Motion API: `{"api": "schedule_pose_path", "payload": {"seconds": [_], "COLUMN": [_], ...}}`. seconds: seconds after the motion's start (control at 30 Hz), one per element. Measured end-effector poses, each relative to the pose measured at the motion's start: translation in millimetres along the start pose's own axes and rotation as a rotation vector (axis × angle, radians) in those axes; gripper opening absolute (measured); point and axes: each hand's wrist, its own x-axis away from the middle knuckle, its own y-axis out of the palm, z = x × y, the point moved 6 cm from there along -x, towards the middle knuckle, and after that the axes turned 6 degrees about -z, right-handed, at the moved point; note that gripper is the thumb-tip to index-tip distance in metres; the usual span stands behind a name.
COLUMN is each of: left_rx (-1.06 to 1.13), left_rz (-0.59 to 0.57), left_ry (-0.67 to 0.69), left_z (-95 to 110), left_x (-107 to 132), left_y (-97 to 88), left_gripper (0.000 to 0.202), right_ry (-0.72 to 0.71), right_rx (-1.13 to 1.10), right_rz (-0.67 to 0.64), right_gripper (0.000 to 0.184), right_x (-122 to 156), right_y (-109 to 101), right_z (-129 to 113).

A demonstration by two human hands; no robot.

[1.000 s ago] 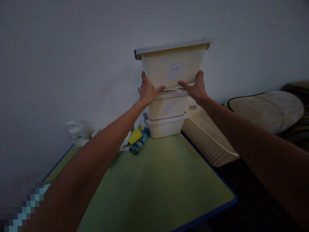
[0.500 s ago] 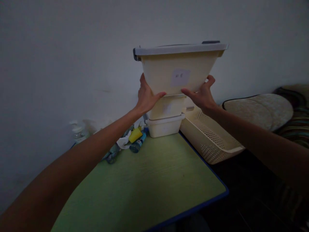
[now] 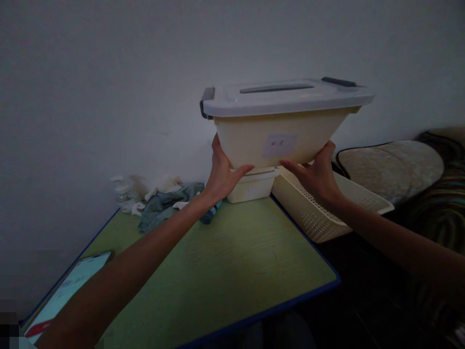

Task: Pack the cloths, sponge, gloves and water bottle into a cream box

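Between my two hands is a cream storage box (image 3: 247,138) with a white lid, dark grey side clips and a paper label on its front. My left hand (image 3: 224,172) grips its lower left corner, thumb along the bottom edge. At the lower right, my right hand (image 3: 317,174) holds it the same way. Behind and below it stand smaller cream boxes (image 3: 252,189), mostly hidden by the held box. Whether the held box touches them I cannot tell.
A green table (image 3: 232,271) with blue edging carries a grey-green cloth (image 3: 160,208), a pump bottle (image 3: 124,196), a blue bottle (image 3: 209,214) and a phone (image 3: 69,286). A perforated cream basket (image 3: 323,225) sits beyond the right edge, near a cushion (image 3: 392,167).
Both hands have brought the large box lower and closer, so its lid top now shows. The view has shifted, and the phone has come into sight at the left.
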Motion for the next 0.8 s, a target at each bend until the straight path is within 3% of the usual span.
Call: {"api": "schedule_pose_path", "payload": {"seconds": [0.3,0.6,0.8], "left_rx": [-0.037,-0.009,-0.042], "left_rz": [0.021,-0.003,-0.010], "left_ry": [-0.166,-0.333,-0.347], "left_z": [-1.5,-16.7,-22.6], "left_x": [55.4,92.2,117.7], "left_y": [6.8,15.2,19.6], "left_gripper": [0.089,0.088,0.081], "right_ry": [0.104,0.236,0.288], "right_rx": [0.023,0.025,0.014], "right_rz": [-0.010,-0.026,-0.033], "right_gripper": [0.084,0.084,0.084], "right_x": [46.9,79.5,105.3], "right_y": [-0.6,7.3,12.7], "right_z": [3.7,27.2,40.3]}}
